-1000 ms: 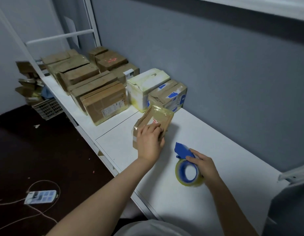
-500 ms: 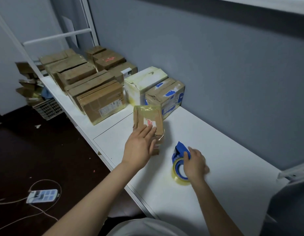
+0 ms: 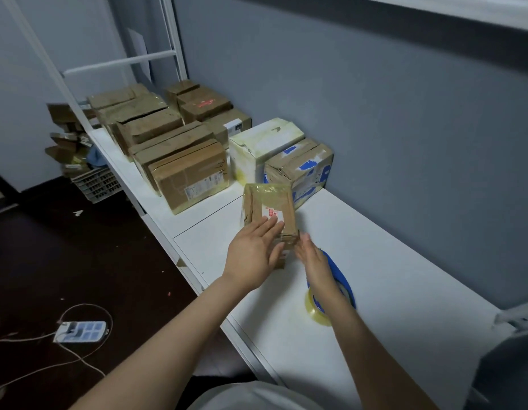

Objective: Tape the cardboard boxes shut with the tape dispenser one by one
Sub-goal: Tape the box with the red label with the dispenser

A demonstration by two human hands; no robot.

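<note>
- Cardboard box (image 3: 268,202), small and wrapped in glossy clear tape, sits on the white tabletop (image 3: 390,261) about midway between its front and back edges, just in front of a box with blue patches (image 3: 304,164).
- Left grip (image 3: 254,253) is released: flat palm and straight fingers press on the box's top face, by a red-printed label.
- Right grip (image 3: 313,261) is likewise released, grasping nothing; its straight fingertips touch the box's near right corner.
- Tape dispenser (image 3: 341,279), blue with a clear roll, lies on the tabletop under the right wrist, just beside the box.
- Brown boxes (image 3: 186,170) and a white box (image 3: 262,143) crowd the tabletop's far left end.
</note>
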